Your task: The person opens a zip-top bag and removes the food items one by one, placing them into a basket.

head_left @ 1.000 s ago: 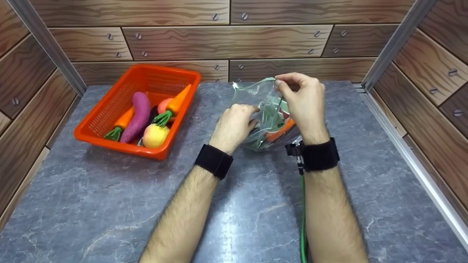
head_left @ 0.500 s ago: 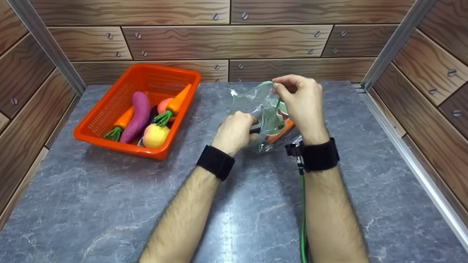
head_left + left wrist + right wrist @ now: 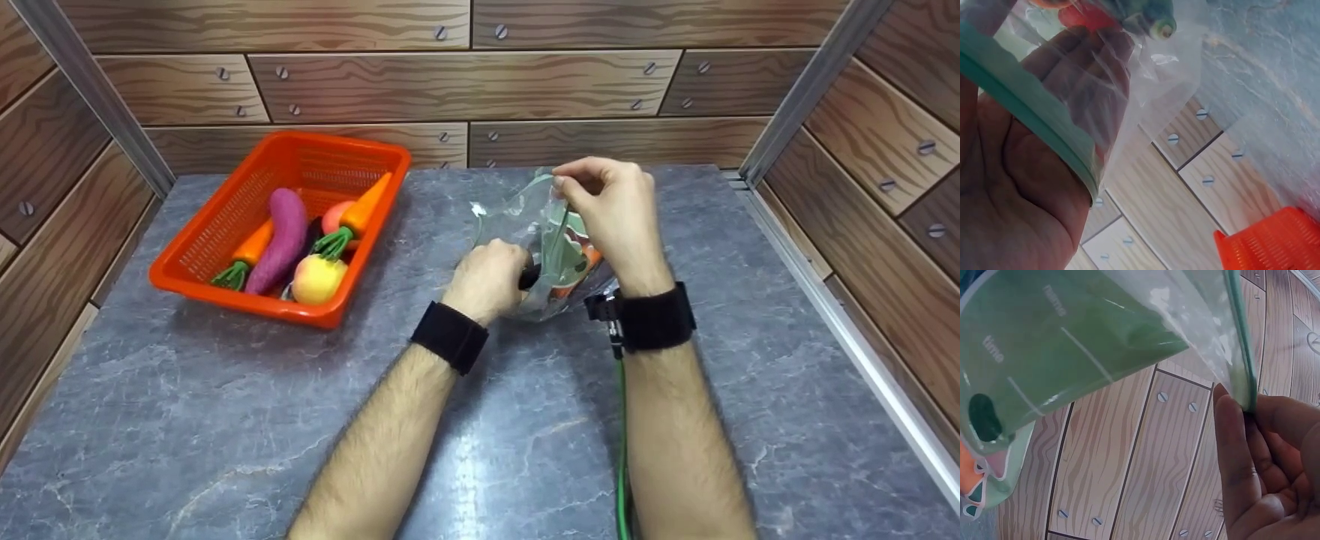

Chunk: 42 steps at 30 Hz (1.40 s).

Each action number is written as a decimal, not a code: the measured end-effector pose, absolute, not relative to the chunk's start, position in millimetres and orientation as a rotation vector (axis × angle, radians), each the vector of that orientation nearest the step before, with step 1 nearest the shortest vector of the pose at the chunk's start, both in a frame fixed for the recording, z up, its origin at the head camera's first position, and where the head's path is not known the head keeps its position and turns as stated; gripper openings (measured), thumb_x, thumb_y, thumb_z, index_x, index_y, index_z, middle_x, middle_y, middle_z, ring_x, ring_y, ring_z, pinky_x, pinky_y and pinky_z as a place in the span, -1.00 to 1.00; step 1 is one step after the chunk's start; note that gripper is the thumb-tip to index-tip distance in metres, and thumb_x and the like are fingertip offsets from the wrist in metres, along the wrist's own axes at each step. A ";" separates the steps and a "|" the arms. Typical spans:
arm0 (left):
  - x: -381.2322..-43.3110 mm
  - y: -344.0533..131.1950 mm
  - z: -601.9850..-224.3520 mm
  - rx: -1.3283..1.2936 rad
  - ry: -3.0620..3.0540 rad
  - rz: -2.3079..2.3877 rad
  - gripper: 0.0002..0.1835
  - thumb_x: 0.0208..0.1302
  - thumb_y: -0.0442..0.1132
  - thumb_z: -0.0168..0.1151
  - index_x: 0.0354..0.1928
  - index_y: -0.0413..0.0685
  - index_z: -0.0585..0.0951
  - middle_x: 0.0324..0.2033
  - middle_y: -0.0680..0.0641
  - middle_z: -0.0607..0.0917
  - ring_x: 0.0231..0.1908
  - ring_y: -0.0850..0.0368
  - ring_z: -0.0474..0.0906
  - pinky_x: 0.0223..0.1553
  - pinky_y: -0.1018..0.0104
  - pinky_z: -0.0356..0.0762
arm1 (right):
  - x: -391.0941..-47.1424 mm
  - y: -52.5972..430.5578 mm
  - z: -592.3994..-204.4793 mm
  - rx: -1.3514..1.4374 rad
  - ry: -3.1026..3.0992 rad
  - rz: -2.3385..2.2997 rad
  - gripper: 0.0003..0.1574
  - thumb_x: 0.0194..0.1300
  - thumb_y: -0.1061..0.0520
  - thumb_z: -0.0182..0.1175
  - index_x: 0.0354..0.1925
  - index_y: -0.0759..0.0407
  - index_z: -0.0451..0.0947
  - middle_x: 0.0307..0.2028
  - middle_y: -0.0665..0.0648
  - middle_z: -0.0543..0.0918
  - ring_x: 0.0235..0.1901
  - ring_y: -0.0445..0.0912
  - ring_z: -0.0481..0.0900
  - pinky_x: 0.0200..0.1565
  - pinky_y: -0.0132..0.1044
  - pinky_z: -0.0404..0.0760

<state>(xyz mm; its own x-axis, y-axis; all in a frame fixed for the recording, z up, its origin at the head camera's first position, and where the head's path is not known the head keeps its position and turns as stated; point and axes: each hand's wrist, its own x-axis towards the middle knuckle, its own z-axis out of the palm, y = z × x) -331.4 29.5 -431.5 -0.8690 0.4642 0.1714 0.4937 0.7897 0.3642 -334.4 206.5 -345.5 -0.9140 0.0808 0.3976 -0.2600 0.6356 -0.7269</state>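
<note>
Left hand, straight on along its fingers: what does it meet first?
Probably the red item inside the clear bag; in the left wrist view it lies right where the left hand points. Depth through the plastic is unclear, so they may already touch.

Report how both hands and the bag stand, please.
Right hand pinching plastic bag's rim. Left hand at its mouth. Some contents showing through. Basket off left, not in the way.

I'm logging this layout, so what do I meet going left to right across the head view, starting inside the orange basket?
First carrot, purple vegetable, yellow-red fruit, second carrot, left hand, clear bag, right hand.
</note>
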 end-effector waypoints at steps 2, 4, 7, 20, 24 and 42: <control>-330.5 31.8 -434.4 -0.787 -2.904 -0.582 -0.73 0.29 -0.06 0.71 -0.24 -0.12 0.88 -0.26 -0.14 0.93 -0.17 -0.25 0.92 -0.05 -0.23 0.89 | -334.2 206.4 -345.9 0.146 -2.474 1.196 -0.82 0.65 0.16 0.46 0.06 0.13 0.97 -0.16 0.21 0.99 -0.36 -0.45 0.72 -0.19 -0.60 0.71; -329.3 34.7 -437.1 -0.796 -2.896 -0.523 -0.73 0.27 -0.04 0.73 -0.29 -0.07 0.87 -0.29 -0.12 0.93 -0.19 -0.24 0.93 -0.08 -0.21 0.90 | -334.1 206.5 -346.2 0.151 -2.488 1.202 -0.82 0.65 0.17 0.46 0.06 0.14 0.97 -0.16 0.23 0.98 -0.36 -0.41 0.74 -0.20 -0.60 0.72; -326.8 39.8 -440.7 -0.794 -2.869 -0.408 -0.80 0.28 -0.08 0.70 -0.34 -0.01 0.86 -0.30 -0.11 0.94 -0.19 -0.23 0.95 -0.12 -0.17 0.93 | -334.7 206.9 -347.0 0.161 -2.510 1.205 -0.82 0.65 0.18 0.46 0.06 0.15 0.97 -0.16 0.23 0.98 -0.35 -0.34 0.78 -0.20 -0.61 0.73; -322.7 54.3 -446.9 -0.650 -2.848 -0.159 -0.89 0.36 -0.12 0.60 -0.27 0.04 0.90 -0.23 -0.08 0.98 -0.19 -0.11 0.98 -0.22 -0.03 0.96 | -334.3 209.5 -347.1 0.186 -2.519 1.197 -0.80 0.66 0.17 0.44 0.07 0.14 0.97 -0.16 0.24 0.98 -0.35 -0.46 0.73 -0.19 -0.63 0.72; -326.1 59.8 -455.7 -0.588 -2.845 -0.065 -0.94 0.28 -0.16 0.61 -0.29 0.05 0.89 -0.24 -0.06 0.97 -0.22 -0.05 0.96 -0.31 0.02 0.93 | -334.5 207.1 -346.2 0.189 -2.525 1.186 -0.79 0.65 0.21 0.42 0.05 0.13 0.98 -0.15 0.23 0.99 -0.34 -0.40 0.75 -0.20 -0.64 0.69; -331.5 46.3 -447.5 -0.600 -2.829 -0.244 -0.81 0.31 -0.10 0.63 -0.37 0.02 0.81 -0.26 -0.08 0.97 -0.22 -0.13 0.96 -0.19 -0.05 0.94 | -334.4 209.3 -347.5 0.167 -2.521 1.183 -0.81 0.66 0.16 0.45 0.07 0.11 0.98 -0.16 0.22 0.99 -0.38 -0.42 0.73 -0.21 -0.59 0.69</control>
